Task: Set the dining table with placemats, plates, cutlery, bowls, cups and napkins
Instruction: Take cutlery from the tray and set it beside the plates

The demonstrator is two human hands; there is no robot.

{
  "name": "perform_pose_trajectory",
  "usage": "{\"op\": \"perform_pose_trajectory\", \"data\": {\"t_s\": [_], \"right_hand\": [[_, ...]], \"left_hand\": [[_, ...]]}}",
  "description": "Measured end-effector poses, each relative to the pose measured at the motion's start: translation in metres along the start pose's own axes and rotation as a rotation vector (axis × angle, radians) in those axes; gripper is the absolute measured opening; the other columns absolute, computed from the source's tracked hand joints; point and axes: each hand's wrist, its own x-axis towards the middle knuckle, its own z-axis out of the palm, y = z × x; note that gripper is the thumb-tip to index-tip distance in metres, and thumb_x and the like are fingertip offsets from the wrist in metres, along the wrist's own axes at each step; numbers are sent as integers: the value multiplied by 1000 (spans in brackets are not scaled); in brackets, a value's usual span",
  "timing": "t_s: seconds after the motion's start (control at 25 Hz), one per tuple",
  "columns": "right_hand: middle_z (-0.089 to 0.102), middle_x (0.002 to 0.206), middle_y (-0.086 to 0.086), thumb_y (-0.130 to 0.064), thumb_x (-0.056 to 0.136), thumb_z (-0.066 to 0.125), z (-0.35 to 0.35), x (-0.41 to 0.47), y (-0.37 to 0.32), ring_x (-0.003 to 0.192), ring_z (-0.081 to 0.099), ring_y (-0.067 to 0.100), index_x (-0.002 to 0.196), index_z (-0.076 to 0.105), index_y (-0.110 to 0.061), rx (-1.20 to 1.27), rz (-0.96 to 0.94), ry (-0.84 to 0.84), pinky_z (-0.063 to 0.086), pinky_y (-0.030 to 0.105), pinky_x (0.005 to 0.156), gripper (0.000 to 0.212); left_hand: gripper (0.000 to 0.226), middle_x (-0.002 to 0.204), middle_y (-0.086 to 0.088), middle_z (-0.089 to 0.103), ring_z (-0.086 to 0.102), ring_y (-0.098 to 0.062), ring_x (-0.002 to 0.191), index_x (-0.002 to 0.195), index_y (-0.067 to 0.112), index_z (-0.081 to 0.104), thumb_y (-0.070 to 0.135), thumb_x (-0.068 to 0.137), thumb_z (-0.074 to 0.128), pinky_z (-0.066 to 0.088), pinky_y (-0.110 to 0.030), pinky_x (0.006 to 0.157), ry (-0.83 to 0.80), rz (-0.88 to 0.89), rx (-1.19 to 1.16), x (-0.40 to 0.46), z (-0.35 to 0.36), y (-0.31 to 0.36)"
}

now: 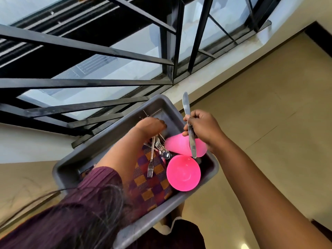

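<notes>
Two hands work inside a grey plastic tub (100, 150), the only carrier in the head view; no dining surface shows. The right hand (203, 129) has its fingers (195, 115) closed round a pair of steel table knives (188, 126), gripped near the middle, long axis running from the tub's far corner toward its near right edge. The left hand (150, 125) reaches into the far end, fingers curled down over a loose bundle of steel forks and spoons (158, 148); whether they have closed on any I cannot tell. That bundle trails toward the near edge over a purple-and-orange checked woven placemat (152, 180), so the left hand is nearer. A pink plastic cup (177, 143) lies on its side beside a pink plastic bowl (183, 172) along the right edge.
</notes>
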Motion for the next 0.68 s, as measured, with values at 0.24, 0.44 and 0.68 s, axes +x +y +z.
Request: {"op": "perform_pose_trajectory", "data": {"t_s": [0.24, 0.44, 0.68], "right_hand": [[65, 72, 12, -15, 97, 52, 8, -17, -12, 62, 68, 23, 92, 63, -3, -45, 30, -7, 56, 37, 67, 17], [62, 72, 14, -8, 97, 52, 28, -49, -24, 58, 64, 22, 87, 60, -6, -51, 99, -54, 50, 25, 49, 13], [64, 82, 15, 1, 96, 51, 70, -109, -41, 65, 64, 21, 93, 58, -6, -75, 85, -208, 52, 27, 49, 10]], "left_hand": [[14, 97, -8, 68, 66, -28, 89, 106, 15, 61, 12, 93, 56, 51, -35, 69, 83, -356, -382, -60, -6, -18], [20, 83, -2, 65, 64, -2, 62, 99, 9, 63, -7, 88, 60, 48, -18, 58, 320, -649, -1623, -142, -15, 10], [27, 98, -13, 68, 72, -21, 86, 119, -3, 54, -7, 92, 55, 60, -32, 73, 657, -661, -2380, -225, -31, 58]]}}
